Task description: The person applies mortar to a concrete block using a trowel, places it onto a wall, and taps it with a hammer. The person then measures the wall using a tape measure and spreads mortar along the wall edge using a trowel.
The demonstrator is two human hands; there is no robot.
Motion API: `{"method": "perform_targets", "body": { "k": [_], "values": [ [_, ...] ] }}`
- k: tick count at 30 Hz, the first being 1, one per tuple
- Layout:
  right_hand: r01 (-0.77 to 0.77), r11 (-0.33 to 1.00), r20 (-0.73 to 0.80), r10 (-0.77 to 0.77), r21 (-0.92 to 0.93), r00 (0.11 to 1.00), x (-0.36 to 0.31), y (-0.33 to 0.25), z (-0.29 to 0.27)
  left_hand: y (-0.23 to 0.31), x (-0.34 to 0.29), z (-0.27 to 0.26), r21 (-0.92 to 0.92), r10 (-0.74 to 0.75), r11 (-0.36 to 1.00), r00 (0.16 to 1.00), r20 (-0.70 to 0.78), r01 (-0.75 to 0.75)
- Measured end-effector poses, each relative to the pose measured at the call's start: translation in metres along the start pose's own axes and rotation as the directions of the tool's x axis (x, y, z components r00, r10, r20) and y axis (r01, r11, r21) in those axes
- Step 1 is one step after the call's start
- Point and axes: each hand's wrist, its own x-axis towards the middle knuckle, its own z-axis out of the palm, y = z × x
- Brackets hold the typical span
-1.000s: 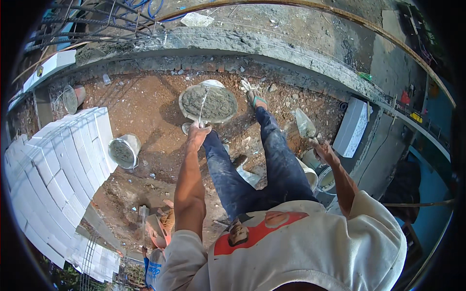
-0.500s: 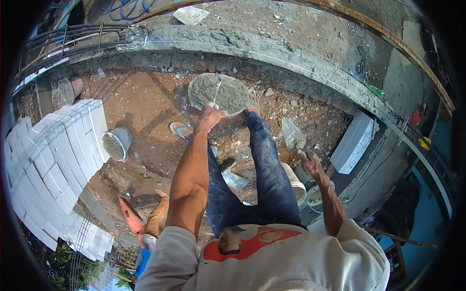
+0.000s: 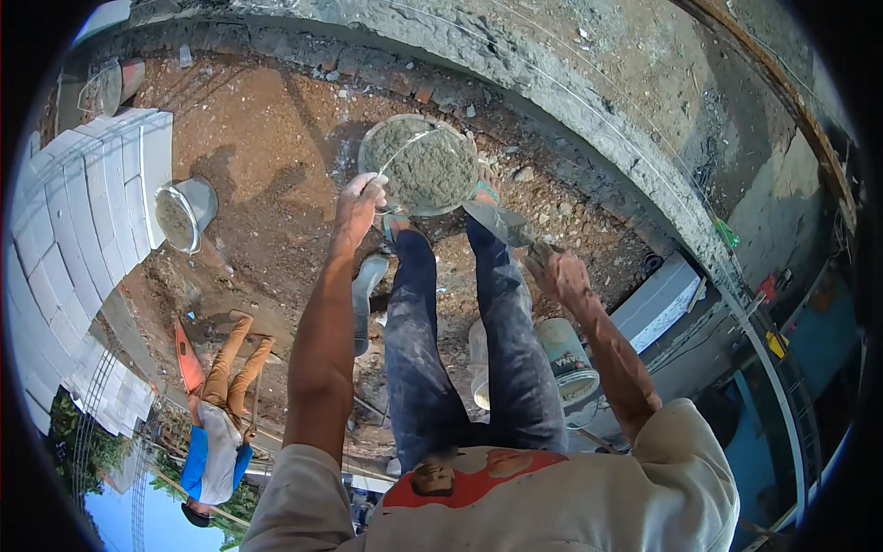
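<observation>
A round bucket [image 3: 369, 147] full of wet grey mortar [image 3: 428, 175] stands on the soil just beyond my feet. Its thin handle [image 3: 405, 151] slants over the mortar, and the fingers of my left hand [image 3: 359, 201] are closed on the handle's near end. My right hand [image 3: 561, 278] grips a trowel [image 3: 499, 224] by its handle, which the fingers mostly hide. The trowel's grey blade points left, above my right foot and to the near right of the bucket.
Another mortar bucket [image 3: 187, 213] stands at left beside stacked white blocks [image 3: 87, 198]. A concrete beam [image 3: 589, 110] curves across the far side. At right are a white block [image 3: 655, 299] and a pail [image 3: 566, 354]. A person with a red tool [image 3: 189, 357] is at lower left.
My view has turned. My left hand has shifted from over the mortar to the bucket's left side, still on the handle. The trowel has swung left, nearer the bucket.
</observation>
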Motion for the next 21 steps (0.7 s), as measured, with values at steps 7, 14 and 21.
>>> {"method": "perform_targets", "body": {
  "k": [7,14,21],
  "values": [
    [0.174,0.942,-0.150,-0.224,-0.286,0.963,0.101,-0.087,0.025,-0.051,0.080,-0.085,0.828,0.316,0.560,0.924,-0.217,0.002],
    [0.154,0.949,-0.123,-0.194,-0.275,0.973,0.170,-0.129,0.133,-0.123,-0.058,-0.013,0.369,0.207,0.928,0.892,-0.402,-0.049],
    [0.140,0.983,-0.120,-0.125,0.120,0.985,0.229,-0.191,0.164,-0.167,-0.323,0.043,0.174,-0.313,0.919,0.922,-0.227,0.355]
  ]
}}
